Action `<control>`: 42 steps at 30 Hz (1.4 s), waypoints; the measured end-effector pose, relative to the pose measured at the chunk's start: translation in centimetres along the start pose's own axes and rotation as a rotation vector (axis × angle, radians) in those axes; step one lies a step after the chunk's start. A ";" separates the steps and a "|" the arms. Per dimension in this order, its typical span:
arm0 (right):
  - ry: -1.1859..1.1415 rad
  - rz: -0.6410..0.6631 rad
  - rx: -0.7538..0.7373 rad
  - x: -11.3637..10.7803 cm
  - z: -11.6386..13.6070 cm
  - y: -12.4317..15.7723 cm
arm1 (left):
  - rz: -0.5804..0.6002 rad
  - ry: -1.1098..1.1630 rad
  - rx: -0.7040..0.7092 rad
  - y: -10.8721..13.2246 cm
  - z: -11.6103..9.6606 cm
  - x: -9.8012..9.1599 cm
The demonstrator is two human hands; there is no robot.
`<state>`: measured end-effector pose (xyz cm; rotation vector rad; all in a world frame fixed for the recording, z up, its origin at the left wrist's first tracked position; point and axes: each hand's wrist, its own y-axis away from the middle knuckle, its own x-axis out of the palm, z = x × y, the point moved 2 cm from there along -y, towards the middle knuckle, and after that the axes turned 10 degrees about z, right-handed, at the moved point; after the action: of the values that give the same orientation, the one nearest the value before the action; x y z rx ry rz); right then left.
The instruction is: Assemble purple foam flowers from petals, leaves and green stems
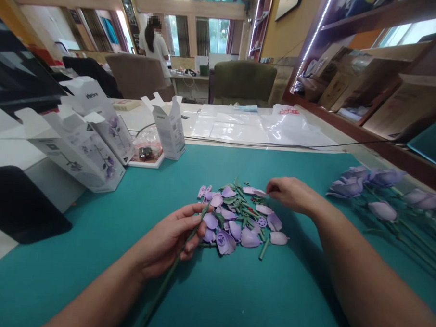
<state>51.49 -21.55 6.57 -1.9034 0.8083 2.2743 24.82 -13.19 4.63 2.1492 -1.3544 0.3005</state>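
Observation:
My left hand [169, 241] grips a long green plastic flower stem [167, 277] at the near edge of a heap of loose lilac petals and green stem pieces [237, 222]. The stem's lower end runs down toward the bottom of the view. My right hand [289, 193] hangs over the heap's far right side, its fingertips beside a pale lilac petal [255, 190]. I cannot tell whether that petal is pinched. Several assembled purple flowers on green stems [365, 184] lie on the teal mat [270, 291] to the right.
Opened white flower-kit boxes [83, 138] stand at the mat's far left, near a small tray with parts in a plastic bag [146, 153]. Clear plastic sheets [237, 128] and a cable lie beyond the mat. A person [156, 45] stands in the background among chairs, with shelves at right.

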 end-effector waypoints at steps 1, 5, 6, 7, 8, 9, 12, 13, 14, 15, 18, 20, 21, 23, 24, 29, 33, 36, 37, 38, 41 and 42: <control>0.008 0.001 0.013 0.1 -0.4 -0.1 | 0.000 0.000 0.004 0.0 0.0 0.0; 0.024 -0.032 0.051 0.4 -1.1 -0.5 | 0.003 -0.009 0.018 -0.1 0.0 0.1; 0.007 -0.055 0.039 0.4 -1.0 -0.5 | 0.004 -0.010 0.014 -0.1 0.0 0.1; -0.022 -0.083 0.016 0.5 -0.7 -0.6 | 0.004 -0.010 0.010 0.0 0.0 0.1; -0.054 -0.114 -0.025 0.5 -0.3 -0.7 | 0.003 -0.009 0.005 0.0 0.0 0.1; -0.083 -0.139 -0.086 0.7 0.3 -0.8 | 0.001 -0.008 0.001 0.0 0.0 0.1; -0.095 -0.177 -0.314 1.6 2.3 -1.0 | -0.010 -0.012 0.001 0.0 -0.1 0.1; -0.080 -0.183 -0.367 2.0 2.9 -1.1 | -0.014 -0.014 0.003 0.0 -0.1 0.1; -0.062 -0.184 -0.408 2.4 3.4 -1.1 | -0.016 -0.015 0.005 0.0 0.0 0.1; -0.048 -0.183 -0.435 2.7 3.7 -1.2 | -0.018 -0.016 0.006 0.0 0.0 0.1; -0.020 -0.143 -0.485 3.5 3.9 -1.2 | -0.011 -0.019 0.006 0.0 0.0 0.0; -0.010 -0.116 -0.470 3.6 3.6 -1.4 | 0.001 -0.018 0.006 0.0 0.0 0.0; -0.011 -0.118 -0.441 3.5 3.4 -1.5 | 0.006 -0.017 0.010 0.0 0.0 0.0; -0.023 -0.157 -0.369 3.4 3.0 -1.8 | 0.013 -0.012 0.017 0.0 0.0 -0.1; -0.033 -0.185 -0.340 3.3 3.0 -1.9 | 0.016 -0.009 0.019 0.0 0.0 -0.1; -0.046 -0.266 -0.396 3.5 4.0 -1.8 | 0.017 -0.001 0.023 0.0 -0.1 0.0; -0.039 -0.250 -0.530 4.1 4.9 -1.4 | 0.016 -0.001 0.033 0.1 -0.1 0.0; -0.007 -0.225 -0.515 4.3 4.6 -1.6 | 0.023 0.006 0.042 0.1 -0.1 0.0; 0.010 -0.215 -0.493 4.2 4.4 -1.7 | 0.023 0.007 0.042 0.1 -0.1 0.0; 0.025 -0.206 -0.466 4.2 4.1 -1.8 | 0.022 0.008 0.041 0.1 -0.1 0.0; 0.043 -0.201 -0.377 3.9 3.5 -2.0 | 0.017 0.006 0.033 0.2 -0.2 0.0; 0.039 -0.209 -0.362 3.8 3.5 -2.0 | 0.014 0.005 0.029 0.2 -0.2 0.1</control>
<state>48.20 -19.37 2.63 -2.0593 0.1910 2.3814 24.69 -13.19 4.86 2.1619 -1.3703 0.3331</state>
